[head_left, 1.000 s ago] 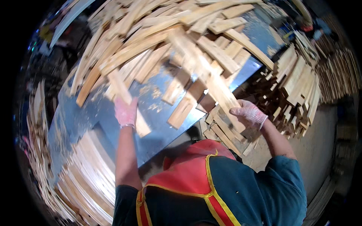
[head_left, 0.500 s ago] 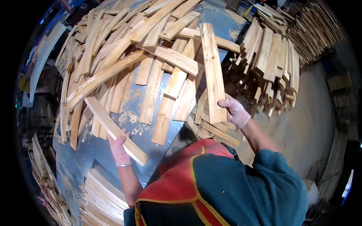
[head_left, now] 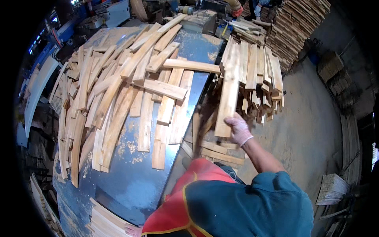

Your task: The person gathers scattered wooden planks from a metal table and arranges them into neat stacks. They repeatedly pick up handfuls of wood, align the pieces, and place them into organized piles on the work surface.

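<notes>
My right hand [head_left: 238, 128], in a white-pink knit glove, grips the near end of a long, flat wooden board [head_left: 228, 98]. Its thumb lies over the top face, and the board points away from me, beside the table's right edge. At the bottom, my gloved left hand [head_left: 133, 230] is at the near end of a neat stack of wooden boards [head_left: 104, 221]. Most of that hand is hidden by my red apron and the frame edge, so its grip cannot be made out. A jumbled heap of loose boards [head_left: 118, 85] covers the far part of the table.
The blue-grey metal table [head_left: 134, 187] carries scattered wood shavings. A stack of boards [head_left: 252, 71] stands right of the table, with a taller stack [head_left: 296, 29] behind. Offcuts [head_left: 222, 155] lie on the floor near my feet. Another person's gloved hand [head_left: 237, 12] shows at the top.
My left hand has moved down and back from mid-table to the neat stack; the board it held no longer shows over the table. My right hand still holds its board. The view has shifted.
</notes>
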The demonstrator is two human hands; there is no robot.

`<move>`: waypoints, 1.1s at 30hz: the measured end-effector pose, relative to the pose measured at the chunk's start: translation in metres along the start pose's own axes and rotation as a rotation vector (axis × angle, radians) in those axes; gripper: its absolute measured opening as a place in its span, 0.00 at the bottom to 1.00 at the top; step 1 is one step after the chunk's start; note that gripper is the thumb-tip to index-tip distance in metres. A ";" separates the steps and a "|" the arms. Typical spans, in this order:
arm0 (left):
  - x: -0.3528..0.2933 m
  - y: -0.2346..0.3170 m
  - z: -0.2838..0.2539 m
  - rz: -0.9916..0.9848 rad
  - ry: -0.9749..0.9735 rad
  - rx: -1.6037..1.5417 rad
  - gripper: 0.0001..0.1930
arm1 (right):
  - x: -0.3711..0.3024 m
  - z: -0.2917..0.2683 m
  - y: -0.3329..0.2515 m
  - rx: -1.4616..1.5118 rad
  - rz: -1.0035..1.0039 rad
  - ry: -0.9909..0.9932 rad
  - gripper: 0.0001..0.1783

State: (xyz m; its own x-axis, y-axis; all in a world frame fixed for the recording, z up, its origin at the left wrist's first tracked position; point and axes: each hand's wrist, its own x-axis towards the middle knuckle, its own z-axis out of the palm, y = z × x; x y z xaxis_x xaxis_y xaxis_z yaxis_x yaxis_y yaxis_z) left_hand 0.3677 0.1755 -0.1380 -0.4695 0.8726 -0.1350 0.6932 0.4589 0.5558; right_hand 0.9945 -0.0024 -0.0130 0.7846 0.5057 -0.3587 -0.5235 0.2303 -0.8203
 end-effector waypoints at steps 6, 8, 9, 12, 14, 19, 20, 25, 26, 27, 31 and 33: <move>-0.005 -0.032 -0.065 -0.231 -0.025 0.706 0.36 | 0.094 -0.066 -0.129 -0.393 -0.107 0.376 0.10; -0.004 -0.028 -0.076 -0.131 0.039 0.816 0.35 | 0.126 -0.106 -0.181 -0.863 -0.390 0.486 0.23; -0.007 -0.022 -0.075 -0.002 0.130 0.774 0.34 | 0.167 -0.118 -0.211 -1.371 -0.491 0.591 0.26; -0.032 0.077 -0.100 0.124 0.062 0.685 0.29 | 0.212 0.012 -0.171 -1.500 -0.539 0.370 0.36; -0.040 0.091 -0.083 0.290 0.011 0.568 0.30 | 0.249 0.060 -0.107 -1.105 -0.388 -0.235 0.39; -0.049 0.092 0.001 0.551 -0.079 0.406 0.38 | 0.241 0.248 0.058 -1.914 -0.721 -0.585 0.46; -0.051 0.116 0.008 0.587 -0.140 0.390 0.39 | 0.252 0.263 0.075 -1.947 -0.734 -0.576 0.47; -0.072 0.146 0.008 0.490 -0.291 0.389 0.39 | 0.274 0.287 0.099 -1.993 -0.626 -0.628 0.52; -0.074 0.141 0.006 0.481 -0.302 0.387 0.40 | 0.272 0.278 0.106 -1.863 -0.562 -0.612 0.51; -0.078 0.136 0.003 0.468 -0.295 0.388 0.40 | 0.265 0.268 0.111 -1.734 -0.493 -0.594 0.51; -0.091 0.131 -0.004 0.477 -0.365 0.232 0.41 | 0.109 0.239 0.130 -0.648 0.343 -0.618 0.52; -0.097 0.146 -0.004 0.545 -0.426 0.115 0.44 | 0.045 0.227 0.175 -0.465 0.417 -0.703 0.50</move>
State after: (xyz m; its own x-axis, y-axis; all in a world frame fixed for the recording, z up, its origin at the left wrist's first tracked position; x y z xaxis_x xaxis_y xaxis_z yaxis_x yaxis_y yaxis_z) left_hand 0.5119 0.1574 -0.0409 0.2002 0.9622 -0.1845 0.8336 -0.0683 0.5481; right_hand 0.8629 0.2500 -0.0715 0.1037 0.8933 -0.4373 -0.4127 -0.3614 -0.8361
